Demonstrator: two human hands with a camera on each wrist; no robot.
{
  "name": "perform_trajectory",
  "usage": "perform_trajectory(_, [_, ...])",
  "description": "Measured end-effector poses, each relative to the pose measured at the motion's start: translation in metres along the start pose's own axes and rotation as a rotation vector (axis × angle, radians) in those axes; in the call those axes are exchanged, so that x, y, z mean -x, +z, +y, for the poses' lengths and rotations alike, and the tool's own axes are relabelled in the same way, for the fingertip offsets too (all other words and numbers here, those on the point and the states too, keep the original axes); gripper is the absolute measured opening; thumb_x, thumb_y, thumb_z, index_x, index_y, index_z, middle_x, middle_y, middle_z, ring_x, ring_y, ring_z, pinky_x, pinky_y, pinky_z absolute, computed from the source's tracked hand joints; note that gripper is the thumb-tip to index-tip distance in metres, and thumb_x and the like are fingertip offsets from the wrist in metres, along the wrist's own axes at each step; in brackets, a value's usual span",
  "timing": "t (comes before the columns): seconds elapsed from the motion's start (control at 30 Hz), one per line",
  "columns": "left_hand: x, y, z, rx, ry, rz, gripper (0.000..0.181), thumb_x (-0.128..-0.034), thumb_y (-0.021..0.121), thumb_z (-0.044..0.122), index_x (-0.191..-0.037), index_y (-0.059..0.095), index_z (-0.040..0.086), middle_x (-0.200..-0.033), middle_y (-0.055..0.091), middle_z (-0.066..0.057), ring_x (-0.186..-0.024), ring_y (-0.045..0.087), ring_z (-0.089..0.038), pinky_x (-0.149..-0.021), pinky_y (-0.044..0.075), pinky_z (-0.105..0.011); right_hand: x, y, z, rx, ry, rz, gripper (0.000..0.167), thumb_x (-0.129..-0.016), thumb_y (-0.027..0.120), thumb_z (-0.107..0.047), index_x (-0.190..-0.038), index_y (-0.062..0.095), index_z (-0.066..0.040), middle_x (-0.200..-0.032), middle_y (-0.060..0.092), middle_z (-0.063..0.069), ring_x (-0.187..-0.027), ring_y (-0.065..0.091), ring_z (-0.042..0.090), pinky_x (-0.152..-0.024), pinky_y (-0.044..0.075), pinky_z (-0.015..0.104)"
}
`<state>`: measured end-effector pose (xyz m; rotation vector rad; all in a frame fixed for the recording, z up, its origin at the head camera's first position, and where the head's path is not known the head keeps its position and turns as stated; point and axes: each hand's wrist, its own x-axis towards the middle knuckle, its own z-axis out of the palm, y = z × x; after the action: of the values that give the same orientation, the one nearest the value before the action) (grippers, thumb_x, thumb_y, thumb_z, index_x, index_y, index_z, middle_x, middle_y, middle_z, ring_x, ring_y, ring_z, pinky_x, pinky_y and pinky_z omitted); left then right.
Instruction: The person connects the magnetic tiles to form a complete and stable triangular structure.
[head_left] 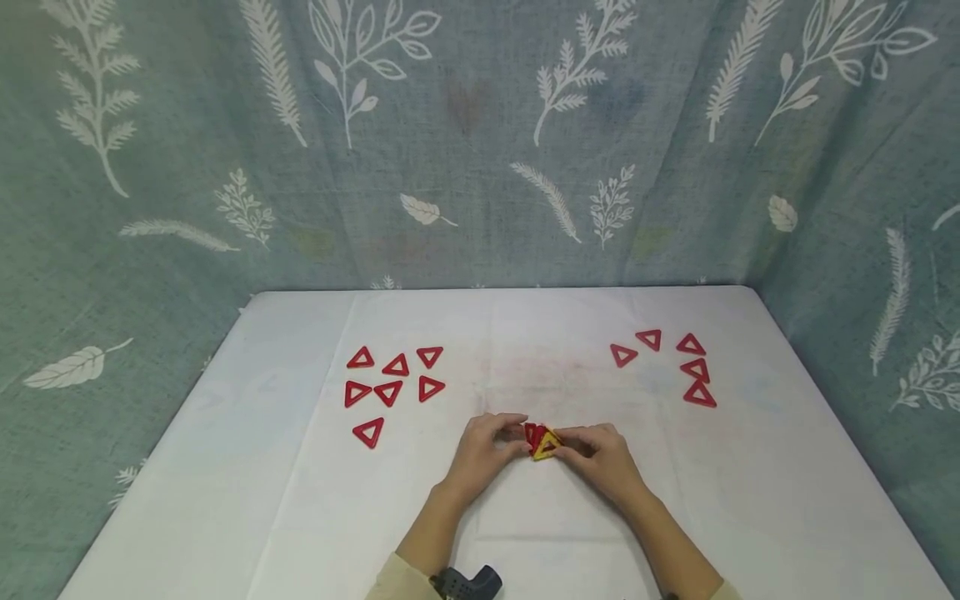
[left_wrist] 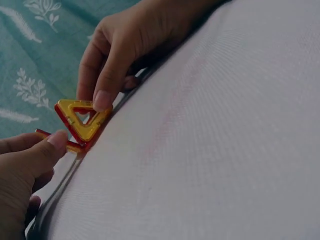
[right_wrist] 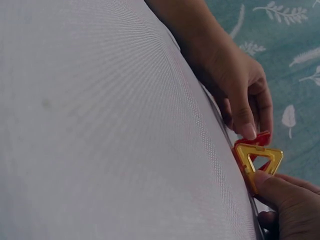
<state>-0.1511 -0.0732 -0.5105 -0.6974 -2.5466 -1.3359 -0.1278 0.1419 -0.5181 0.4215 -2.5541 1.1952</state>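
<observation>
Both hands meet near the front middle of the table, holding small magnetic triangle tiles. My left hand pinches a red triangle tile between thumb and fingers. My right hand pinches a yellow triangle tile with an open middle. Red shows directly behind the yellow tile, along its edge. In the wrist views the red and yellow tiles touch at one corner region, standing tilted just at the table surface. How many red tiles are in the cluster is partly hidden by the fingers.
Several loose red triangle tiles lie flat at the left on the white-covered table. More red triangle tiles lie at the back right. A patterned green curtain hangs behind and around the table.
</observation>
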Motion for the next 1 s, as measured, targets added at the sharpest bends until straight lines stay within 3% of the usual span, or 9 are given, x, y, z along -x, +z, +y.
perform_trajectory(0.13, [0.0031,0.0011,0.0014,-0.008,0.037,0.005,0.034,-0.0768,0.077,0.02,-0.109,0.069,0.011,-0.089,0.071,0.007,-0.087,0.06,-0.008,-0.086,0.041,-0.033,0.0022,0.0031,0.0007,-0.012,-0.029,0.005,0.028,-0.07,0.082,-0.016,-0.097,0.075,-0.014,-0.09,0.073,-0.005,-0.075,0.047,0.004,-0.066,0.04,0.024])
perform_trajectory(0.27, [0.0049,0.0023,0.0001,-0.042,0.114,0.011,0.026,-0.0779,0.076,0.021,-0.102,0.072,0.013,-0.09,0.071,0.008,-0.085,0.06,-0.007,-0.083,0.042,-0.031,0.0039,0.005,0.0025,-0.003,-0.093,0.04,0.027,-0.068,0.083,-0.015,-0.095,0.076,-0.014,-0.087,0.073,-0.005,-0.073,0.048,0.003,-0.064,0.04,0.023])
perform_trajectory(0.47, [0.0042,0.0035,-0.0021,-0.117,0.211,0.046,0.028,-0.0726,0.08,0.024,-0.098,0.074,0.015,-0.087,0.069,0.008,-0.083,0.059,-0.008,-0.081,0.042,-0.033,0.0017,0.0045,0.0053,-0.019,-0.219,0.078,0.03,-0.065,0.084,-0.014,-0.093,0.075,-0.012,-0.086,0.07,-0.005,-0.072,0.052,0.006,-0.064,0.04,0.023])
perform_trajectory(0.77, [0.0015,0.0051,0.0011,-0.235,0.202,0.052,0.019,-0.0786,0.075,0.024,-0.097,0.076,0.018,-0.085,0.067,0.009,-0.082,0.059,-0.009,-0.079,0.042,-0.031,-0.0036,0.0024,0.0092,-0.09,-0.254,0.044,0.025,-0.063,0.085,-0.015,-0.085,0.073,-0.014,-0.08,0.067,-0.007,-0.065,0.047,0.001,-0.066,0.035,0.022])
perform_trajectory(1.0, [-0.0001,0.005,0.0038,-0.229,0.196,0.044,0.018,-0.0793,0.074,0.023,-0.096,0.076,0.016,-0.082,0.066,0.008,-0.079,0.059,-0.01,-0.08,0.042,-0.032,-0.0056,0.001,0.0065,-0.13,-0.17,0.016,0.023,-0.061,0.086,-0.014,-0.08,0.072,-0.015,-0.077,0.068,-0.008,-0.065,0.05,-0.001,-0.064,0.04,0.022])
